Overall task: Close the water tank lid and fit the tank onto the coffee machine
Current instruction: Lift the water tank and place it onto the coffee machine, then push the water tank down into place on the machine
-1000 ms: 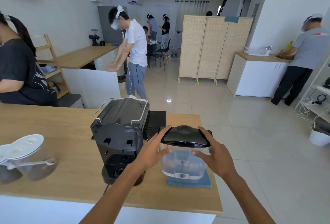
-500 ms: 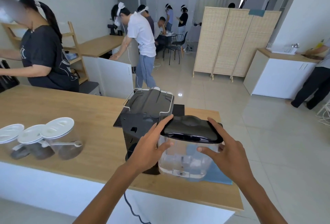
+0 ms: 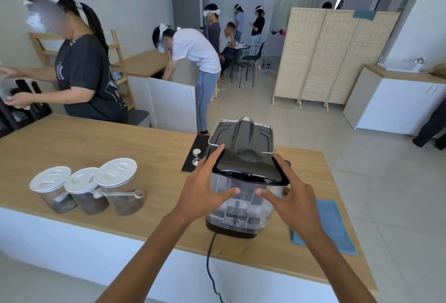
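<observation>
The clear plastic water tank has a shiny black lid lying flat on top, so it looks shut. You can see ribs and a small round part at the bottom through its see-through wall. The tank sits right against the near side of the black coffee machine on the long wooden desk; whether it has clicked all the way in, I cannot tell.

The left hand grips the tank's left side, with its thumb on the front wall and its fingers up along the lid edge. The right hand grips the right side the same way. Both hands are spread wide around the tank.

A black power cord hangs from the machine over the desk's front edge. A blue cloth lies flat just right of the machine. Three clear jars with white lids stand in a row well to the left. A small metal tamper stands on a black mat just beside the machine, behind the left hand.
</observation>
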### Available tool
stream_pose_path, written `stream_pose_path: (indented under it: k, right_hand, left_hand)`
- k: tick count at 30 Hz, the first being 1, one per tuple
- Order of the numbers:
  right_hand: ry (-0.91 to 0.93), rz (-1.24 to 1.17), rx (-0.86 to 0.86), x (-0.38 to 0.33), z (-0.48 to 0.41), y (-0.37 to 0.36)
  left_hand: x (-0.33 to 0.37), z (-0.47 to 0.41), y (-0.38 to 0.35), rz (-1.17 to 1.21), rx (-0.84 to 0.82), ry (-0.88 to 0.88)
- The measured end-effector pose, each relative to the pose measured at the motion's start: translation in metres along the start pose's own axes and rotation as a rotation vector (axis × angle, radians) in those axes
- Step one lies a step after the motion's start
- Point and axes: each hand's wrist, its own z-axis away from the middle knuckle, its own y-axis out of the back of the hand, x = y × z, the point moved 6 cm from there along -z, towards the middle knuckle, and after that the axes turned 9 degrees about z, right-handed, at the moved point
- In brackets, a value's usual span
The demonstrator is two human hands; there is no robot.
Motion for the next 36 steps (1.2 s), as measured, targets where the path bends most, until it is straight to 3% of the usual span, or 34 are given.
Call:
stream_pose_path:
  k: [20,36]
  right_hand:
    - [0.024,0.177,0.051,-0.024,-0.022,-0.029]
    - [0.032,0.239,0.058,-0.003,-0.027,-0.045]
  left_hand:
    - [-0.046,-0.026,0.015,0.202,0.023,0.004]
    - [-0.065,-0.035,0.005,0.2,-0.042,-0.012]
